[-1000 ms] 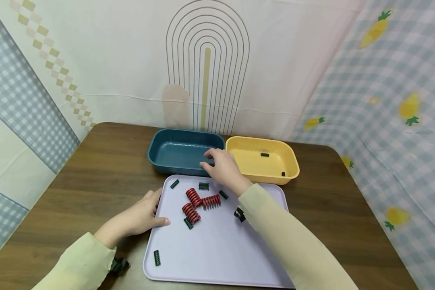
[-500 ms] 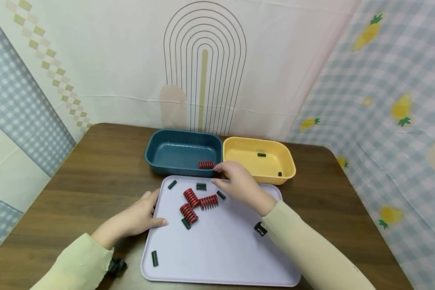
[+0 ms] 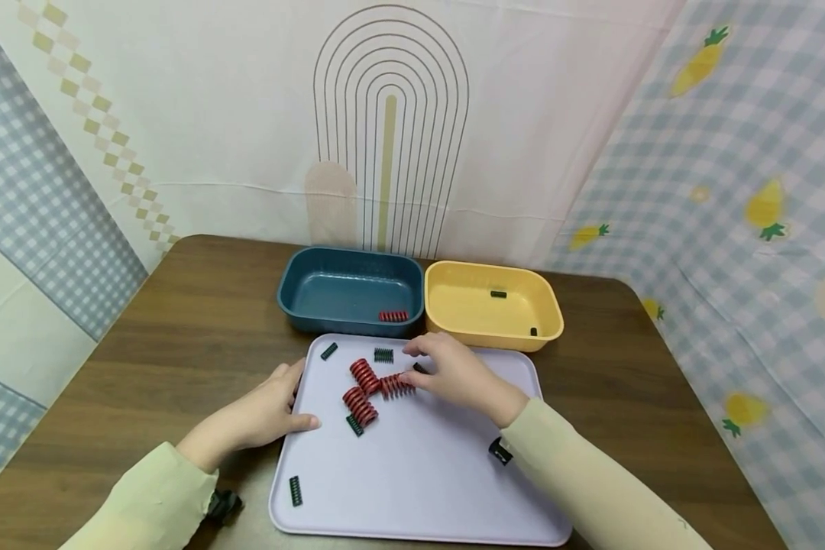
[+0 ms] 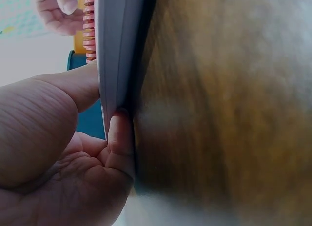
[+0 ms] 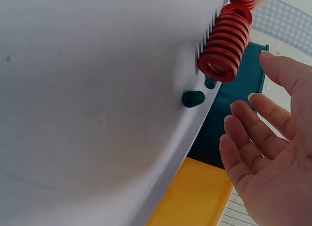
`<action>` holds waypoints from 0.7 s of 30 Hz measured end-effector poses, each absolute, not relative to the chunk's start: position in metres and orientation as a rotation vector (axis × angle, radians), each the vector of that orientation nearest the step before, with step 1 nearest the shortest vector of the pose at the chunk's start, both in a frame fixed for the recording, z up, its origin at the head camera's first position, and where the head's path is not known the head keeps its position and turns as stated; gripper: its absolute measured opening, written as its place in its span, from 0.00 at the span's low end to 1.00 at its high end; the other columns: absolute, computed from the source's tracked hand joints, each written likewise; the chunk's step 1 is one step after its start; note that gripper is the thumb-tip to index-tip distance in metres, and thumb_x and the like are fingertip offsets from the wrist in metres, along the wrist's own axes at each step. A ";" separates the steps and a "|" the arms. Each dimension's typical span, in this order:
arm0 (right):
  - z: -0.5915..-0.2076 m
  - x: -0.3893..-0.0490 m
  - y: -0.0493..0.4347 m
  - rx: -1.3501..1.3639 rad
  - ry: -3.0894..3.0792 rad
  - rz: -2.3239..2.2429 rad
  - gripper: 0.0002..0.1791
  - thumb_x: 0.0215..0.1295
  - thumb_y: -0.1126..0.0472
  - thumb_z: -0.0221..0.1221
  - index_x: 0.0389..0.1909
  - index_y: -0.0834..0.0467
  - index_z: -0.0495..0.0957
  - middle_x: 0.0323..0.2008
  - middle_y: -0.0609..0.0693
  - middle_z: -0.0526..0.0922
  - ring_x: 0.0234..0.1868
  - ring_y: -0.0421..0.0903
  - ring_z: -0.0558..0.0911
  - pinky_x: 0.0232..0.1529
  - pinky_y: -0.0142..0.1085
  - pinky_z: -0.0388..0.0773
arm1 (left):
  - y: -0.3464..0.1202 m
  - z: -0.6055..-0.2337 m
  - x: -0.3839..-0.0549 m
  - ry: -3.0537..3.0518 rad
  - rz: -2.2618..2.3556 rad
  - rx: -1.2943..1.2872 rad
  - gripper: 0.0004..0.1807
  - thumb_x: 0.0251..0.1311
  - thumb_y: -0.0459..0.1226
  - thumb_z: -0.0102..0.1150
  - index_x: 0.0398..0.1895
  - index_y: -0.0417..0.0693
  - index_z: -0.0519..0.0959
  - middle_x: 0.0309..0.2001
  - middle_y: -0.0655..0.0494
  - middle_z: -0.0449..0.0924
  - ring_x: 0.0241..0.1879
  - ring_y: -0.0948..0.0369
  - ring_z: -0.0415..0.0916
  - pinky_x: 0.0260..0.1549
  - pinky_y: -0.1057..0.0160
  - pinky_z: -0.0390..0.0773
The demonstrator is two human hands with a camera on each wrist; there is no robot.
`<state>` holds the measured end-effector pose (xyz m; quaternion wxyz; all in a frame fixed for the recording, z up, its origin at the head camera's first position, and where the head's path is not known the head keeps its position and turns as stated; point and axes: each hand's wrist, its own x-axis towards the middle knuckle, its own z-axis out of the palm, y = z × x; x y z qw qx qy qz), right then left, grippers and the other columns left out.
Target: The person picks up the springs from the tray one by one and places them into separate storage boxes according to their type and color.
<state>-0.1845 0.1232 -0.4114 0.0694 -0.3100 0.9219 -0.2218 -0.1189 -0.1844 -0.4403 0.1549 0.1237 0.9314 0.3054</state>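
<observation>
My left hand holds the left rim of the lilac tray; in the left wrist view the thumb lies over the rim and a fingertip is at its underside. My right hand hovers over the tray, fingers parted and nothing between them. Its fingertips are beside a red coil spring and a small dark green spring, partly hidden in the head view. Two more red springs lie close by. Other small green springs are scattered on the tray.
Behind the tray stand a dark blue bin with one red spring inside and a yellow bin with two small green springs. Both bins sit side by side on the brown wooden table, near the wall cloth.
A red spring has come to lie in the blue bin. My right hand has drawn back from the bins to over the tray's springs. The left hand stays at the rim.
</observation>
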 end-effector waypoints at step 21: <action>-0.431 -0.179 0.123 -0.984 2.780 -0.644 0.19 0.60 0.48 0.67 0.48 0.54 0.81 0.47 0.44 0.80 0.52 0.42 0.74 0.56 0.39 0.68 | -0.180 -0.444 -0.115 2.714 0.840 0.330 0.57 0.54 0.53 0.68 0.73 0.30 0.47 0.53 0.38 0.66 0.50 0.51 0.69 0.53 0.47 0.69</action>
